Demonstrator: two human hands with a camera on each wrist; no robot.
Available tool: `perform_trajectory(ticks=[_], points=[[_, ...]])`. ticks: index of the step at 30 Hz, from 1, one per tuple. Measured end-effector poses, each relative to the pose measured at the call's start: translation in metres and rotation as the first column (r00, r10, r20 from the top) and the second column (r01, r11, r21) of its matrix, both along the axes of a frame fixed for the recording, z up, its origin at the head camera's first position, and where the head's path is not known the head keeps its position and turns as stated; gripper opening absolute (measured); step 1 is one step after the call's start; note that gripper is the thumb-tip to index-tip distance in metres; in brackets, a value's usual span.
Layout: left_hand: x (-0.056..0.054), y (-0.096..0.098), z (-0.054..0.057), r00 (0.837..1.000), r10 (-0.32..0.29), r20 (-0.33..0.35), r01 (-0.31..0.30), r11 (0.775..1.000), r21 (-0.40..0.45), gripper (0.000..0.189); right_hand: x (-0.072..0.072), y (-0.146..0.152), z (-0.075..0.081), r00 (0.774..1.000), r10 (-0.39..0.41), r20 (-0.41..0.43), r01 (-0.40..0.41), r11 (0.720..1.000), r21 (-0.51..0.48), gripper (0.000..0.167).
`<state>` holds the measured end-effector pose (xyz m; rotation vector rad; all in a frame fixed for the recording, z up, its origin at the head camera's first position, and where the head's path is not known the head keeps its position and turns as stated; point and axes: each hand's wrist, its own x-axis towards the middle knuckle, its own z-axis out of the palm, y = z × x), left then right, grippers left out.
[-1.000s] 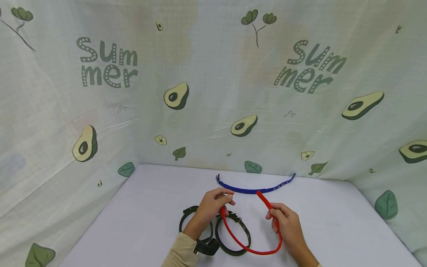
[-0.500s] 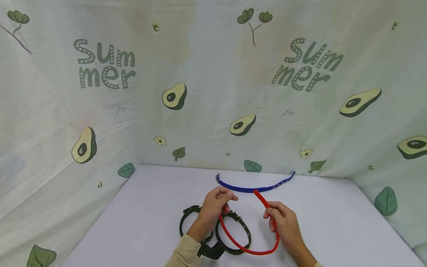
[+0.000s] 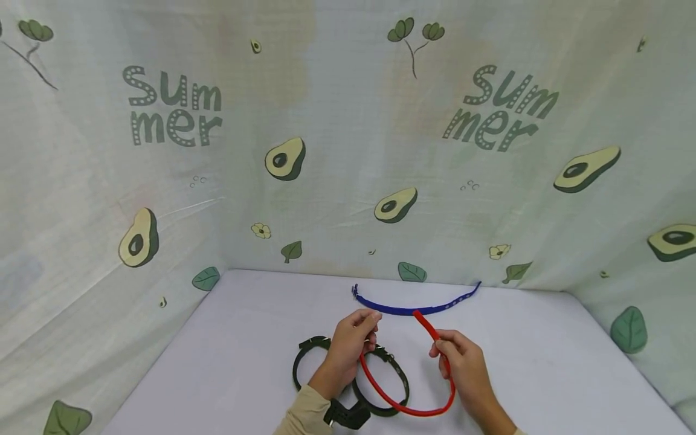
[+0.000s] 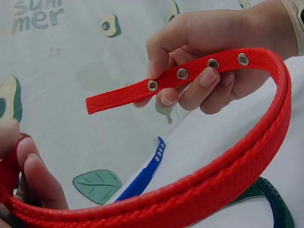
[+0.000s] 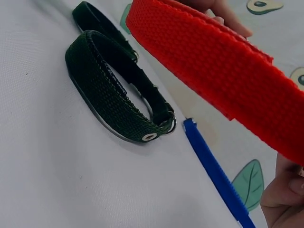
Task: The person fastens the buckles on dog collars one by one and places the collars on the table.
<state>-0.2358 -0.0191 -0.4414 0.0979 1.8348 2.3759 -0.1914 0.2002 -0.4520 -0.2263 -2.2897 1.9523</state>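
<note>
Between my two hands a red collar (image 3: 424,413) hangs in an open U-shaped loop above the table. My left hand (image 3: 345,350) pinches one end, mostly hidden by its fingers. My right hand (image 3: 464,365) grips the other end between thumb and fingers, and its tip sticks up past them. In the left wrist view that end of the red strap (image 4: 121,98) shows several metal eyelets, and the fingers lie behind and below it. Close up in the right wrist view, the collar's woven outer face (image 5: 204,57) fills the upper right.
Two dark green collars, one on the left (image 3: 296,365) and one on the right (image 3: 401,370), lie as fastened loops beneath the hands. A blue collar (image 3: 402,311) lies stretched out near the table's back edge. A printed cloth (image 3: 337,151) hangs behind the white table (image 3: 217,362).
My left hand has turned slightly, and the red collar end at its fingertips has dropped behind the fingers. The right hand has shifted a little left in the view, still holding the strap.
</note>
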Motion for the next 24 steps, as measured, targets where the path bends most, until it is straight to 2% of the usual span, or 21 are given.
perform_trajectory(ticks=[4, 12, 24], points=[[0.003, 0.001, 0.001, 1.0, 0.002, 0.005, -0.002, 1.0, -0.003, 0.029, 0.002, -0.002, 0.0, 1.0, -0.007, -0.009, 0.007, 1.0, -0.005, 0.026], [0.006, 0.005, 0.005, 0.998, -0.049, 0.045, 0.046, 0.998, 0.046, 0.03, 0.007, -0.009, 0.005, 0.999, 0.002, -0.048, -0.002, 1.0, 0.003, 0.022], [0.012, 0.015, 0.007, 0.996, -0.083, 0.017, 0.083, 0.997, 0.009, 0.03, 0.015, -0.02, 0.011, 0.989, 0.035, -0.142, -0.023, 0.996, 0.085, 0.02]])
